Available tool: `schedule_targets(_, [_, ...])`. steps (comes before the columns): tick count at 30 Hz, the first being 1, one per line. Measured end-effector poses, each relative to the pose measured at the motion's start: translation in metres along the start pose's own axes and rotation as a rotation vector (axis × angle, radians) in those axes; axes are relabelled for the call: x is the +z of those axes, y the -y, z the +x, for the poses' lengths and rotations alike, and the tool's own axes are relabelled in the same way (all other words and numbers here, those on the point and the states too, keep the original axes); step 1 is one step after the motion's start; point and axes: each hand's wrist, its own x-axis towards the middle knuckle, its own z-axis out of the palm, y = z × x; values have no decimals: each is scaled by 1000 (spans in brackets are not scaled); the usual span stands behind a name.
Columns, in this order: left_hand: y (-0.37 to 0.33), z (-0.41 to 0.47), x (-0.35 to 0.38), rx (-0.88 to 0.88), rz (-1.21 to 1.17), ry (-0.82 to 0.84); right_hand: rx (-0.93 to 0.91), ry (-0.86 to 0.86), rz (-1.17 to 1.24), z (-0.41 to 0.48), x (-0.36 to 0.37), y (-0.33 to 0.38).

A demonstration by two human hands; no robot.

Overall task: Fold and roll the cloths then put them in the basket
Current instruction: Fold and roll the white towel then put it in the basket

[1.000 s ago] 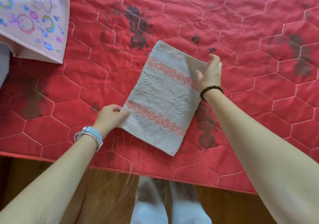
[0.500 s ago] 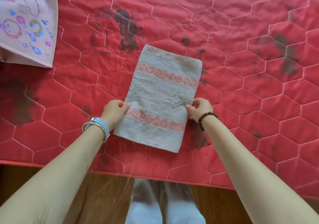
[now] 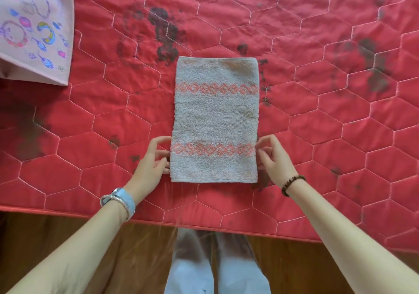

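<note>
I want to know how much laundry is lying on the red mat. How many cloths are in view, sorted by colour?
Grey towel with orange bands: 1
Pink patterned cloth: 1
Total: 2

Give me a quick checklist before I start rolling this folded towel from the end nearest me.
1. Towel lies flat on the red mat, no bunching: ok.
2. Folded edges line up, near edge square to you: ok.
3. Left hand and right hand at opposite side edges by the near orange band: ok.
4. Fingers gripping the near end: not ok; they hover loosely curled at the sides.
5. Patterned cloth lies apart from the towel: ok.
6. Basket within reach: cannot tell; not in view.
</note>
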Motion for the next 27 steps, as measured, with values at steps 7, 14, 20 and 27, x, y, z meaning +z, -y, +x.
schedule_targets(7, [20, -16, -2, 110, 240, 111, -249, 98, -325, -28, 6, -30])
schedule_targets(14, [23, -13, 10, 278, 316, -82, -285, -25, -335, -31, 16, -32])
schedule_targets(20, [16, -5, 11, 342, 342, -240, -359, -234, -214, -32, 15, -26])
schedule_targets(27, [-3, 8, 9, 427, 404, -251, -296, -279, -111, -18, 9, 0])
